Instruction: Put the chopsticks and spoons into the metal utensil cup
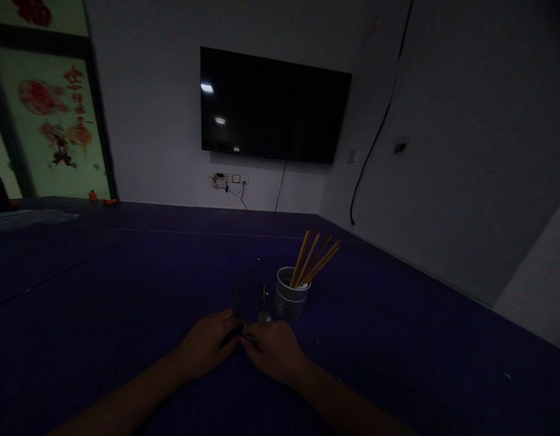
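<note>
Dim room, one: pale wall [153, 127] behind, one dark television [275, 109] mounted on it, and a purple surface [125, 278] below. Cup [290, 307], one, grey, upright, just beyond the right hand [277, 352]; I judge it light, stiff and rather smooth, best taken around its side below the rim. Sticks [300, 257], wooden-looking, at least four, leaning rightward inside the cup; their overlap denies me a firm count. I expect them light and stiff, easiest lifted by the raised ends. Spoon [264, 316], one, between the cup and the hands, handle pointing away. Thin dark utensil [236, 298], one, its far end reaching beyond the left hand [207, 342]. Both I rate slim, rigid and hardly fragile, perhaps slippery; I favour a pinch at mid-handle. Hands, two, low and close together: left palm-down, fingers partly bent beside the utensil; right more tightly curled, with a small glint at its fingers. From my remote post, I cannot tell whether either has firm hold of anything.
</note>
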Tool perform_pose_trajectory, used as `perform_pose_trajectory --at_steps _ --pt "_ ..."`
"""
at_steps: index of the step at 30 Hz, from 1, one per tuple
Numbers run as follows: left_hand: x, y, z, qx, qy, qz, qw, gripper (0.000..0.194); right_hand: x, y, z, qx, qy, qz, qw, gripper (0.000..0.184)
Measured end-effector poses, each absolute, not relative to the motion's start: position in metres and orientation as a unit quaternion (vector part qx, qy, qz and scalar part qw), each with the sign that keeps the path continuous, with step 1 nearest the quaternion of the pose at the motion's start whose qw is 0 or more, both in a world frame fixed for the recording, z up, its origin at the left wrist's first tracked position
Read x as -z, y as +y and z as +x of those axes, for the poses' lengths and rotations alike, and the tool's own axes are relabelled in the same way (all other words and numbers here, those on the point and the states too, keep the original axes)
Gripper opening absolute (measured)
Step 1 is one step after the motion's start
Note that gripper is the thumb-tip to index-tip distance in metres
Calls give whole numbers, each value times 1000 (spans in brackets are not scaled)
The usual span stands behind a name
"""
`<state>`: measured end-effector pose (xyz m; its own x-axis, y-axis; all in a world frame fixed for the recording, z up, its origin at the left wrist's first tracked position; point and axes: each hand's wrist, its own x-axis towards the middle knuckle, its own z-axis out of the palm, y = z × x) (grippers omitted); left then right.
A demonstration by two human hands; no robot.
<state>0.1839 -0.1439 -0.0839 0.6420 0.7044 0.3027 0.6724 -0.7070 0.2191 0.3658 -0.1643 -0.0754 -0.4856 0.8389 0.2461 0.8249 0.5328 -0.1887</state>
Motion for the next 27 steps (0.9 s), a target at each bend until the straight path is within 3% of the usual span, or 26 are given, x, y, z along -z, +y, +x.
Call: perform_pose_trajectory --at_steps 12,18,27 --pt "82 -145 185 -202 370 906 51 19 80 -161 368 38 -870 -473 133 27" --pt "84 -144 184 -208 384 898 52 24 86 -158 371 41 -854 -470 220 30" --pt "86 -148 181 -275 422 863 42 55 91 -157 376 19 -837 -424 345 39"
